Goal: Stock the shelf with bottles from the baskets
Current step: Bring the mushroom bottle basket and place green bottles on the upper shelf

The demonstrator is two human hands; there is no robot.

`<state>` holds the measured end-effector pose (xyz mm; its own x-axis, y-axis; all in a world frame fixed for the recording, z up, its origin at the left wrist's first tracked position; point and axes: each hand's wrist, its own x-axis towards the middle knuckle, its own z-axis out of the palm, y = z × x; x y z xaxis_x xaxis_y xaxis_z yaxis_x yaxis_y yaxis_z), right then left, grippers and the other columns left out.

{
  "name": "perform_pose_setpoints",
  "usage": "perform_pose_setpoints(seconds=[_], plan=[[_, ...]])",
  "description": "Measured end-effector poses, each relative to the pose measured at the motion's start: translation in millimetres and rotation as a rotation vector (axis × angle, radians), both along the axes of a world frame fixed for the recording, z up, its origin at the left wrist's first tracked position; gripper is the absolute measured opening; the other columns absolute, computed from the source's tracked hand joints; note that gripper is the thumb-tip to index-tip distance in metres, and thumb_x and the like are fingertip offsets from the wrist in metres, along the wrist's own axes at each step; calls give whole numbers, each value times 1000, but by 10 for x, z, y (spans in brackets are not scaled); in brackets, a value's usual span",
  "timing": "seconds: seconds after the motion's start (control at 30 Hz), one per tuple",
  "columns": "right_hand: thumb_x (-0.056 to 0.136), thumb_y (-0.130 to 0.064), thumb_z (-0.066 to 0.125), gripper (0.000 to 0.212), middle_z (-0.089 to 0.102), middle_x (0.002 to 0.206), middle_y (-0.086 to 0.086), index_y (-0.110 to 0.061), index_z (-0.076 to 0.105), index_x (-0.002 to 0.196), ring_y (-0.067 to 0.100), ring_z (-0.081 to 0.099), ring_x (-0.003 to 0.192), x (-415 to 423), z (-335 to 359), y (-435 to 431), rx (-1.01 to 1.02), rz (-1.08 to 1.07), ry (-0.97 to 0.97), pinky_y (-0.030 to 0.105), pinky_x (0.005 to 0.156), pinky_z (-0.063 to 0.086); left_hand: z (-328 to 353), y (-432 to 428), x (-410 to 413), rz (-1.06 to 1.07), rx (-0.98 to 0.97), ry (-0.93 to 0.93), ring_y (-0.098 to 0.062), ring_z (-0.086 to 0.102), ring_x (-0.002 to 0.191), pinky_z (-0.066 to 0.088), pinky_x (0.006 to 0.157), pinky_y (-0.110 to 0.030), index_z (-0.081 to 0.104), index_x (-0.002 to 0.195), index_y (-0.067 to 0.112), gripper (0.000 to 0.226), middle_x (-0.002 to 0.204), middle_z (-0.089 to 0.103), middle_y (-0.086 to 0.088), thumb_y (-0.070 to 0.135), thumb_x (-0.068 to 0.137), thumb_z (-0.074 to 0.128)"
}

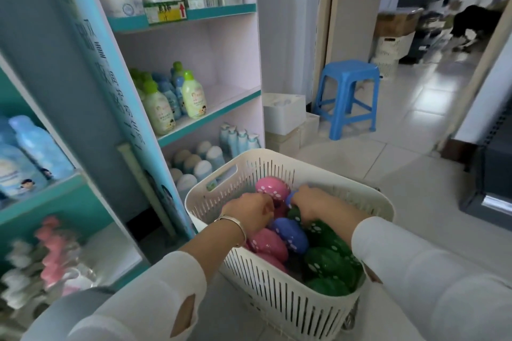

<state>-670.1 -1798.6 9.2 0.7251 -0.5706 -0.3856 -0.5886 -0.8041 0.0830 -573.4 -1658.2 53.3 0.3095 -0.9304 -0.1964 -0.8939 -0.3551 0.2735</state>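
Observation:
A white slotted basket (277,293) stands on the floor in front of me, full of pink (273,188), blue (291,232) and green (327,263) spotted bottles lying on their sides. Both my hands are inside it. My left hand (249,212) curls around the lower part of the upper pink bottle. My right hand (307,201) closes on a blue bottle (289,198) that it mostly hides. The shelf (221,108) to the left carries green-capped and blue bottles on its left half.
Lower shelves hold pump bottles (239,137) and rounded caps. A second shelf unit (41,196) stands at far left. White boxes (285,113) and a blue stool (347,94) sit beyond the basket. A dark cabinet (490,191) stands at right on tiled floor.

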Motion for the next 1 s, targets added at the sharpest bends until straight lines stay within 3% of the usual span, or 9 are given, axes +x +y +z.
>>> perform_pose_setpoints(seconds=[0.13,0.23,0.33,0.53,0.67,0.73,0.8,0.9,1.0], plan=[[73,-17,75,59,57,126,10,-16,56,128,26,58,109,35,443,-31,21,-21,8,30,84,48,101,23,65,-3,-40,8,-29,58,106,47,95,-39,63,109,23,25,111,63,-8,25,88,50],[74,-15,75,63,55,131,9,-13,53,134,25,56,113,93,827,17,53,-35,-36,29,88,48,192,87,116,19,-81,33,-25,55,114,43,99,-33,57,120,23,32,121,60,-6,23,88,52],[78,-16,72,63,50,134,6,-14,49,137,24,53,114,165,1195,157,102,-39,-156,27,79,44,308,207,190,55,-144,62,-23,52,119,40,101,-31,43,136,22,46,131,55,-6,22,91,51],[76,-9,74,51,53,118,8,-19,54,123,28,62,101,524,1593,503,528,-123,-510,43,83,56,580,562,421,202,-270,183,-27,47,126,38,102,-31,20,147,20,65,140,46,-9,22,92,54],[79,-8,72,40,57,116,7,-24,55,112,20,62,93,871,1694,866,760,-29,-637,33,73,56,628,892,711,359,-451,408,-27,54,118,43,100,-32,19,144,13,81,123,56,-9,10,81,69],[80,-8,71,37,61,109,4,-26,57,109,19,61,94,1017,1764,1035,830,19,-677,34,79,51,651,1101,905,383,-546,553,-22,58,105,47,95,-36,32,136,8,72,111,58,-5,3,76,73],[79,-8,71,39,64,109,4,-26,58,111,19,60,98,1162,1838,1201,884,67,-731,35,87,47,712,1318,1042,395,-581,703,-15,62,86,52,83,-29,50,118,7,44,99,63,-3,3,79,70],[79,-6,71,44,62,120,12,-19,58,120,18,58,104,1386,1921,1453,897,117,-863,23,90,46,813,1564,1153,448,-639,757,-8,64,70,53,67,-20,60,94,15,12,84,66,2,12,84,66],[85,-12,68,43,59,123,10,-20,55,125,15,57,105,1584,1971,1681,950,121,-966,21,85,45,899,1723,1286,515,-759,674,-16,64,81,53,74,-22,60,104,11,23,91,66,-1,19,84,67]])
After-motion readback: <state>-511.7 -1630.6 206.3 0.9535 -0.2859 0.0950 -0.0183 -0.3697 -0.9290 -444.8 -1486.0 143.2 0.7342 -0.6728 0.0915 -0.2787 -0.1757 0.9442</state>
